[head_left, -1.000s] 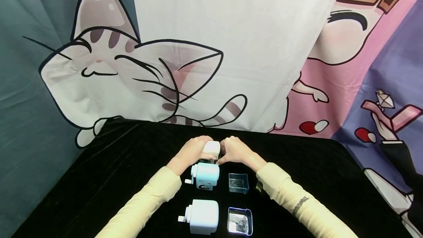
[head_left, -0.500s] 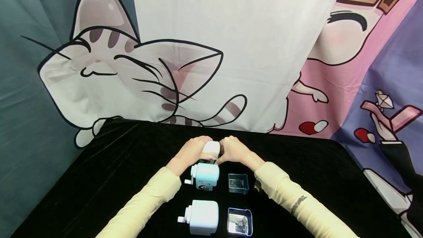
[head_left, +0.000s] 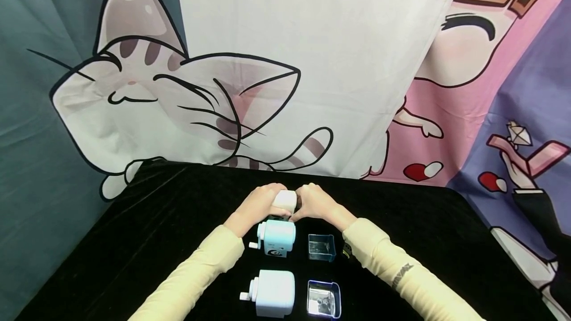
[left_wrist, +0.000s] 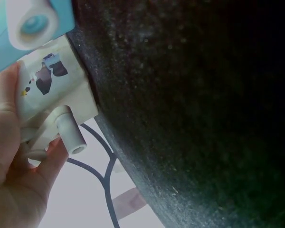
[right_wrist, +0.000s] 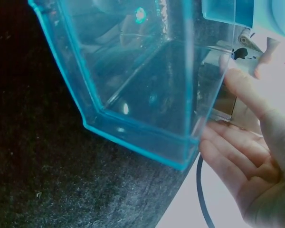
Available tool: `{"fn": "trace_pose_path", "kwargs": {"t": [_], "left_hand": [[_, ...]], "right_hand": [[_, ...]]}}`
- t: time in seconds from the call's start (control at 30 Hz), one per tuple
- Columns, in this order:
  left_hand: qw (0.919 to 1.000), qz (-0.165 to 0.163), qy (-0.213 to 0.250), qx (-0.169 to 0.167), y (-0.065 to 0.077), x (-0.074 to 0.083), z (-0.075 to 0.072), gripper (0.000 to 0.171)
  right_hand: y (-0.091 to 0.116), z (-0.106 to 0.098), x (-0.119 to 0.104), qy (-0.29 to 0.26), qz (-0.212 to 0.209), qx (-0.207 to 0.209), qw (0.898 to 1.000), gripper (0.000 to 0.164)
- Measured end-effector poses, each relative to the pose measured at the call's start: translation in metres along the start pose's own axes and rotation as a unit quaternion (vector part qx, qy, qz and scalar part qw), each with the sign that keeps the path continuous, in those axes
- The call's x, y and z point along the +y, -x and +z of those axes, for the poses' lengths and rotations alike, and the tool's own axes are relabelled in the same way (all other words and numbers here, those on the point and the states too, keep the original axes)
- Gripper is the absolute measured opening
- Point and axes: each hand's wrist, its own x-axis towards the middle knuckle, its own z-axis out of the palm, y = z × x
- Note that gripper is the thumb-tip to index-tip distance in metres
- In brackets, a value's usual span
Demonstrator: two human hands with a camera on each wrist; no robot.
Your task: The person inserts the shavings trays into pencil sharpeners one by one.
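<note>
My left hand [head_left: 258, 203] grips a white pencil sharpener [head_left: 285, 200], the farthest in a column of three. In the left wrist view, its crank handle [left_wrist: 70, 130] and dark printed picture show, with thumb and fingers [left_wrist: 54, 159] on either side of the body. My right hand [head_left: 318, 203] is at the sharpener's right side. The right wrist view shows its thumb and fingers [right_wrist: 244, 88] around the see-through brownish drawer [right_wrist: 225, 102] at the end of the body. Part of that drawer is hidden behind a nearer blue drawer and the fingers.
Nearer stand a light blue sharpener [head_left: 280, 234] and a pale lavender one [head_left: 275, 291], cranks to the left. Right of them lie a clear blue drawer [head_left: 321, 247] and a clear drawer with a violet rim [head_left: 323, 298]. Black cloth [head_left: 178, 246] covers the table; a printed curtain [head_left: 348, 63] hangs behind.
My right hand and sleeve have shifted very slightly left toward the white sharpener. The left hand keeps its hold, and the other sharpeners and drawers stay in place.
</note>
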Motion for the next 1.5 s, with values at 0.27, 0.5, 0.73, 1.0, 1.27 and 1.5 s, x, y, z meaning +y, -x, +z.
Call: {"fn": "trace_pose_path", "kwargs": {"t": [0.27, 0.5, 0.73, 1.0, 1.27, 1.5], "left_hand": [[1.0000, 0.001, -0.003, 0.002, -0.0006, -0.0007, 0.0000, 0.052], [1.0000, 0.001, -0.005, 0.005, -0.0010, -0.0025, 0.0021, 0.052], [0.9998, 0.015, -0.001, 0.012, -0.0001, -0.0026, 0.0023, 0.052], [0.9997, 0.021, 0.007, 0.015, 0.0002, -0.0024, 0.0018, 0.053], [0.9996, 0.020, 0.008, 0.016, 0.0005, -0.0021, 0.0021, 0.052], [0.9998, 0.013, 0.006, 0.013, 0.0002, -0.0038, 0.0023, 0.054]], "right_hand": [[0.0005, 0.0000, -0.0029, -0.005, -0.005, 0.004, 1.000, 0.035], [0.0012, 0.0011, -0.0034, -0.008, -0.004, 0.008, 1.000, 0.035], [-0.0004, -0.0012, -0.0058, 0.014, -0.009, 0.006, 1.000, 0.035], [-0.0006, 0.0024, -0.0068, 0.031, -0.010, 0.022, 0.999, 0.036], [-0.0012, 0.0040, -0.0078, 0.040, 0.000, 0.018, 0.999, 0.040], [-0.0010, 0.0048, -0.0086, 0.036, 0.003, 0.021, 0.999, 0.041]]}}
